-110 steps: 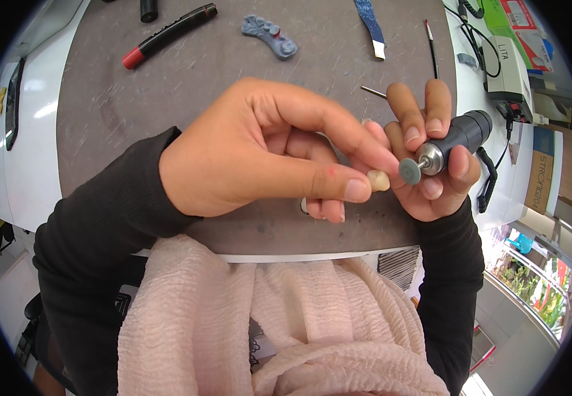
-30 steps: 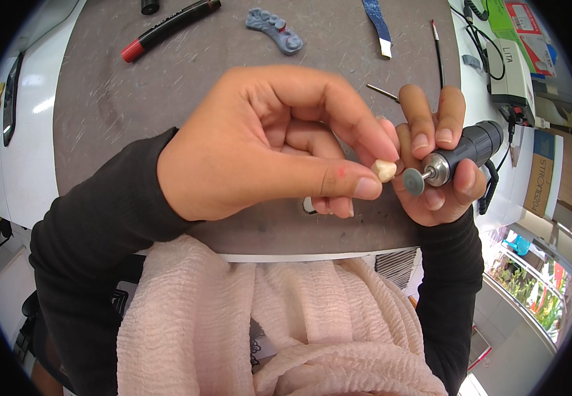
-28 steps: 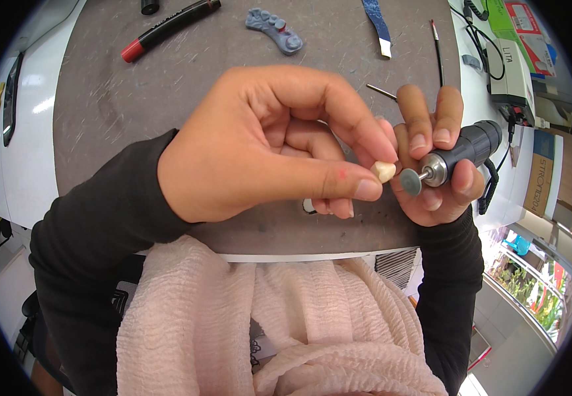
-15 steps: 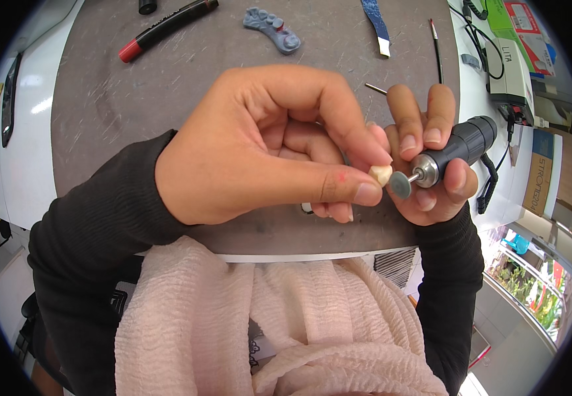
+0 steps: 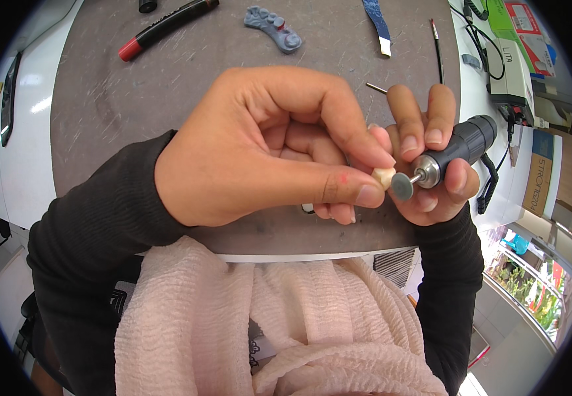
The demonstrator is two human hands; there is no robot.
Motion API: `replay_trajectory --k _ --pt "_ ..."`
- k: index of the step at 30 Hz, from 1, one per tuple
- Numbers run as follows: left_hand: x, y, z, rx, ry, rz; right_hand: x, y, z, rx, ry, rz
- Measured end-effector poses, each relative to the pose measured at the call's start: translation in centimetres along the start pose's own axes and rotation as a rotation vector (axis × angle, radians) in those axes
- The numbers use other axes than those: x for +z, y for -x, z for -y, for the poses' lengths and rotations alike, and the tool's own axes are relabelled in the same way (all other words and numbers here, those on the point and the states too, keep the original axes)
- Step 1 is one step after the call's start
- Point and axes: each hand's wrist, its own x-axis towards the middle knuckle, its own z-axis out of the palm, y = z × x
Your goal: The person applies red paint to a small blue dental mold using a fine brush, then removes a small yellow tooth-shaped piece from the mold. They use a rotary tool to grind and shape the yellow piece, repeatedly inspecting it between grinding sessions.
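Note:
Between thumb and forefinger, my left hand (image 5: 273, 145) pinches a small cream dental crown (image 5: 383, 176). My right hand (image 5: 424, 145) is wrapped round a black rotary handpiece (image 5: 464, 148) with a silver nose. A grey-green grinding disc (image 5: 402, 187) on a short shank sticks out of the nose toward the left. The disc's edge is right beside the crown; I cannot tell for certain whether they touch. Farther off on the mat lies a grey dental model (image 5: 273, 30) with reddish marks.
On the brown mat (image 5: 121, 132) lie a black marker with a red cap (image 5: 167, 30), a blue strip with a white end (image 5: 378, 30) and a thin brush (image 5: 437, 53). A thin metal rod (image 5: 376, 87) lies by my right fingers. A pale control box (image 5: 507, 72) with cables stands at right.
My left hand has shifted slightly to the right, bringing the crown closer to the disc. The handpiece has barely moved.

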Motion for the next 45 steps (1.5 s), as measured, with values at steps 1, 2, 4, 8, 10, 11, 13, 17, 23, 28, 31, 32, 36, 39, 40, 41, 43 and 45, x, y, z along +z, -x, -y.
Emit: replay_trajectory --k 1,2,4,8,10,11,13,17,23,28,31,32,36,39,40,41,43,45 --pt "0.0 0.0 0.0 -0.001 -0.001 0.0 0.0 0.0 0.0 0.0 -0.006 -0.003" --pt "0.0 0.0 0.0 -0.002 0.004 0.0 0.0 0.0 0.0 0.002 0.002 -0.009" --pt "0.0 0.0 0.0 -0.005 0.013 0.001 -0.1 0.2 0.0 0.004 0.015 -0.015" --pt "0.0 0.0 0.1 0.002 0.001 0.003 -0.1 0.1 -0.1 0.003 0.01 -0.009" --pt "-0.1 0.0 0.1 0.005 -0.001 0.001 0.0 0.0 0.0 0.014 -0.01 -0.014" --pt "0.0 0.0 0.0 0.002 0.001 0.003 0.0 0.0 0.0 0.011 -0.002 -0.015" --pt "0.0 -0.1 -0.1 -0.005 0.006 0.007 0.1 0.1 0.0 0.006 0.014 -0.017" --pt "0.0 0.0 0.0 0.0 0.009 0.004 0.2 0.1 -0.1 0.012 -0.036 -0.049" --pt "0.1 0.0 -0.3 -0.046 0.013 -0.015 0.1 0.1 0.2 0.03 -0.051 -0.028" --pt "0.3 0.0 -0.2 -0.07 0.038 -0.021 -0.2 0.0 0.5 -0.013 -0.078 -0.001" --pt "0.4 0.1 -0.2 -0.083 0.019 -0.019 -0.2 0.0 0.7 0.003 -0.042 -0.003" --pt "0.4 0.0 -0.2 -0.084 0.009 -0.018 -0.3 0.0 0.6 -0.025 -0.018 0.0" --pt "0.5 -0.1 -0.3 -0.087 -0.018 -0.013 -0.7 0.1 0.3 -0.059 0.014 0.005" --pt "0.5 0.0 -0.2 -0.082 -0.028 -0.018 -0.8 0.2 0.3 -0.043 0.001 0.002" --pt "0.5 0.0 -0.2 -0.08 -0.031 -0.021 -0.8 0.2 0.2 -0.047 0.002 0.001" --pt "0.6 0.0 -0.3 -0.085 -0.031 -0.024 -0.8 0.2 0.1 -0.052 0.004 -0.003" --pt "0.7 0.0 -0.4 -0.094 -0.031 -0.033 -0.7 0.0 -0.1 -0.069 0.01 -0.007" --pt "0.7 0.0 -0.5 -0.099 -0.024 -0.032 -0.6 0.1 -0.1 -0.072 0.017 -0.014"
